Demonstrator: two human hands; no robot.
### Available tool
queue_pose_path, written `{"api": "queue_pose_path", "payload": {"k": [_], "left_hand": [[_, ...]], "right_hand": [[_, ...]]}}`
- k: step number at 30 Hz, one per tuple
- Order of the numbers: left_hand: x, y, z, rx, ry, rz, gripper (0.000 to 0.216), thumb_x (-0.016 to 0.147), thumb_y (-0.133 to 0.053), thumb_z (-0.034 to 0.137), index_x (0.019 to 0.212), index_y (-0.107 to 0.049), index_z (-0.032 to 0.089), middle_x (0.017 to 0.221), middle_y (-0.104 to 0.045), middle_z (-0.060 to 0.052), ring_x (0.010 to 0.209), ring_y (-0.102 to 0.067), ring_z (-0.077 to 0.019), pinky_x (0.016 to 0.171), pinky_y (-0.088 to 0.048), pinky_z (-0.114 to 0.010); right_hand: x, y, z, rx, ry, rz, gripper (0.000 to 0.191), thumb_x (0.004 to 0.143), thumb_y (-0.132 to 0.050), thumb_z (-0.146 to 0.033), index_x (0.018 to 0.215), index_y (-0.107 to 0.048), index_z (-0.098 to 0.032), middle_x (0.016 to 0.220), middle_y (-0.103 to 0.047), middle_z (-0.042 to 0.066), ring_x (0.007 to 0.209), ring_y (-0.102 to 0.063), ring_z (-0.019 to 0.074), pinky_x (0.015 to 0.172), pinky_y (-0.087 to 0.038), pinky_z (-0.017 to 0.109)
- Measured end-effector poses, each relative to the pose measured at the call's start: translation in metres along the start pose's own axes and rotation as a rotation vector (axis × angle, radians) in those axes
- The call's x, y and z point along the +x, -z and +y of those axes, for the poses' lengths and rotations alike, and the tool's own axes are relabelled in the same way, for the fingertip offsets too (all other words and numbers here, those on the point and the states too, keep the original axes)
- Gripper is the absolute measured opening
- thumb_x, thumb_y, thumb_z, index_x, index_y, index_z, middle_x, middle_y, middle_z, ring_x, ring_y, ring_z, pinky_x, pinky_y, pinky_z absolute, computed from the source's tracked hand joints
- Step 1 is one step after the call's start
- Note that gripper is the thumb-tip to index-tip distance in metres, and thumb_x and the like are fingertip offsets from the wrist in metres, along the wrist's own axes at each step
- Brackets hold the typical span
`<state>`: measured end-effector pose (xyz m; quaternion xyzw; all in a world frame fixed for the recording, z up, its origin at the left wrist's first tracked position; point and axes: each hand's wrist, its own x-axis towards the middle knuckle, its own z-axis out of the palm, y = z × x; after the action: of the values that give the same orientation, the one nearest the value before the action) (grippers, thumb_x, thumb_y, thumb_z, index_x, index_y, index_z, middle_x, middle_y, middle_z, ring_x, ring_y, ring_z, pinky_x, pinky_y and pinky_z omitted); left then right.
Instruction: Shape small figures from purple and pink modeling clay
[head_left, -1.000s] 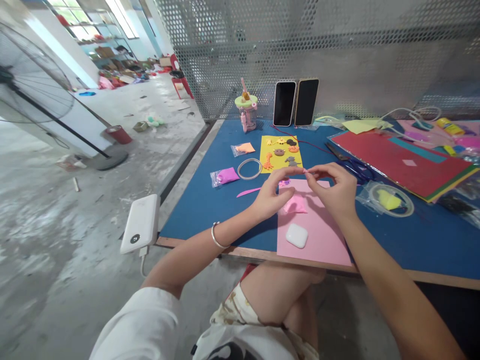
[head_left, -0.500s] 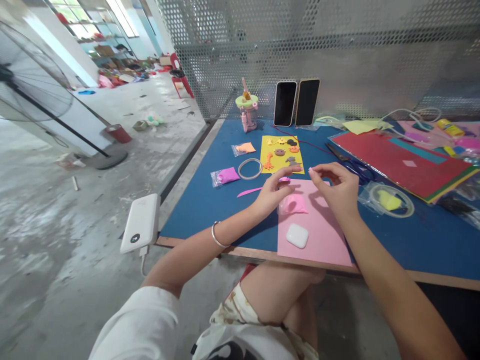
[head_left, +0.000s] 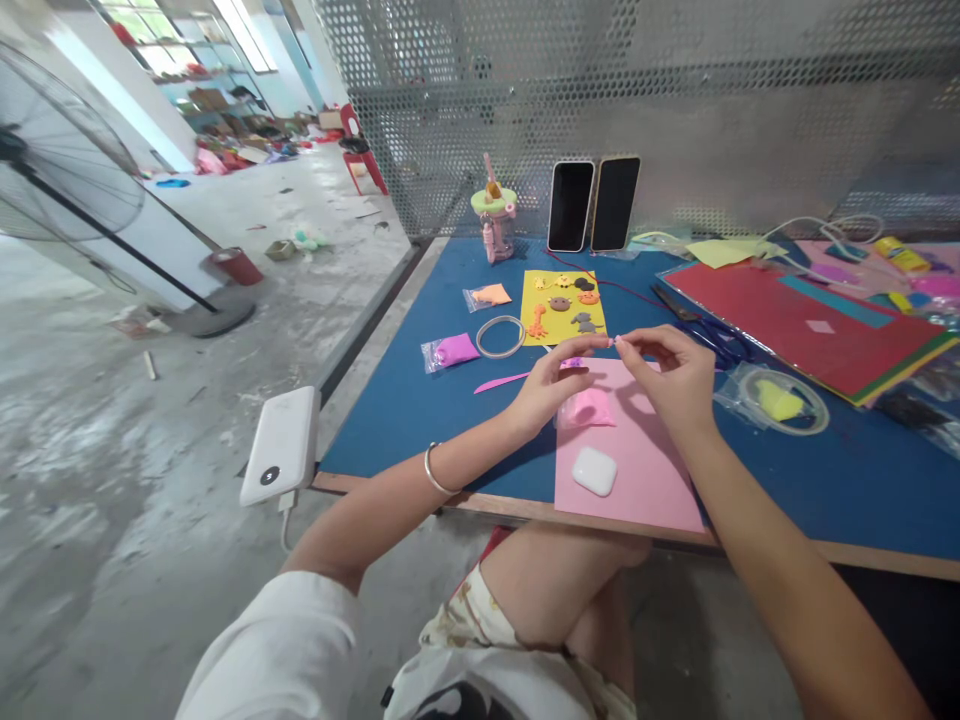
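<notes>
Above the far part of a pink sheet (head_left: 637, 480), my right hand (head_left: 671, 380) pinches a small pink piece of clay (head_left: 616, 341) between thumb and forefinger. My left hand (head_left: 551, 390) reaches in from the left, fingers stretched out and thumb apart, its fingertips right at the pink piece. Below the left hand, a clear bag of pink clay (head_left: 590, 408) lies on the sheet, with a white rounded case (head_left: 595, 471) nearer the table edge. A pink plastic clay knife (head_left: 501, 382) lies left of the sheet, partly hidden by the left hand.
Clay animals sit on a yellow card (head_left: 551, 335) behind the hands. Leftward lie a purple clay bag (head_left: 456, 351), an orange clay bag (head_left: 489, 296) and a ring (head_left: 500, 338). Scissors (head_left: 716, 335) and coloured sheets (head_left: 787, 310) lie right; two phones (head_left: 571, 207) and a cup (head_left: 496, 225) stand behind.
My left fingertips have shifted slightly right, closing the gap to my right fingertips at the pink piece. The right hand has barely moved, and the things on the table stay put.
</notes>
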<state>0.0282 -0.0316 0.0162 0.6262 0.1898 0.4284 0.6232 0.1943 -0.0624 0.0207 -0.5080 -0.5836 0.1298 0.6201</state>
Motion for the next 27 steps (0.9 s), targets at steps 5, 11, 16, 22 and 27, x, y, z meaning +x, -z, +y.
{"api": "queue_pose_path", "payload": {"k": [5, 11, 16, 22, 27], "left_hand": [[-0.0003, 0.0009, -0.0009, -0.001, -0.009, -0.021, 0.038, 0.077, -0.061, 0.018, 0.115, -0.063, 0.024, 0.131, -0.055, -0.005, 0.123, -0.045, -0.0244, 0.1, -0.042, -0.038], [0.0004, 0.0033, -0.0026, 0.031, -0.009, -0.028, 0.039, 0.077, -0.062, 0.019, 0.116, -0.063, 0.025, 0.132, -0.055, -0.005, 0.124, -0.045, -0.0239, 0.104, -0.038, -0.038], [0.0013, 0.0041, -0.0044, 0.025, -0.012, -0.02, 0.04, 0.077, -0.062, 0.02, 0.117, -0.063, 0.026, 0.133, -0.054, -0.005, 0.122, -0.047, -0.0239, 0.104, -0.038, -0.039], [0.0015, 0.0034, -0.0034, 0.007, -0.013, -0.023, 0.04, 0.075, -0.063, 0.02, 0.115, -0.064, 0.025, 0.132, -0.054, -0.005, 0.121, -0.047, -0.0237, 0.102, -0.039, -0.039], [0.0006, 0.0021, -0.0012, 0.018, 0.005, -0.014, 0.04, 0.076, -0.064, 0.02, 0.115, -0.065, 0.027, 0.13, -0.055, -0.004, 0.12, -0.047, -0.0231, 0.103, -0.037, -0.038]], "right_hand": [[0.0, -0.0006, 0.0001, -0.003, -0.002, -0.015, 0.014, 0.076, -0.07, -0.034, 0.079, -0.07, -0.02, 0.077, -0.067, 0.003, 0.069, -0.063, 0.017, 0.068, -0.054, 0.034], [0.0001, -0.001, 0.0009, -0.015, 0.0, -0.01, 0.014, 0.076, -0.07, -0.034, 0.079, -0.07, -0.02, 0.077, -0.066, 0.004, 0.068, -0.063, 0.0167, 0.067, -0.055, 0.033], [0.0007, -0.0004, 0.001, 0.003, 0.012, -0.007, 0.013, 0.075, -0.071, -0.033, 0.079, -0.07, -0.02, 0.077, -0.067, 0.003, 0.07, -0.063, 0.017, 0.068, -0.055, 0.034], [0.0001, -0.0013, 0.0011, 0.023, 0.025, -0.003, 0.01, 0.076, -0.07, -0.03, 0.079, -0.07, -0.021, 0.077, -0.067, 0.003, 0.07, -0.063, 0.0167, 0.068, -0.055, 0.033], [-0.0003, -0.0017, -0.0002, -0.012, 0.023, 0.009, 0.011, 0.076, -0.07, -0.032, 0.079, -0.07, -0.021, 0.077, -0.067, 0.003, 0.071, -0.063, 0.0173, 0.069, -0.055, 0.034]]}}
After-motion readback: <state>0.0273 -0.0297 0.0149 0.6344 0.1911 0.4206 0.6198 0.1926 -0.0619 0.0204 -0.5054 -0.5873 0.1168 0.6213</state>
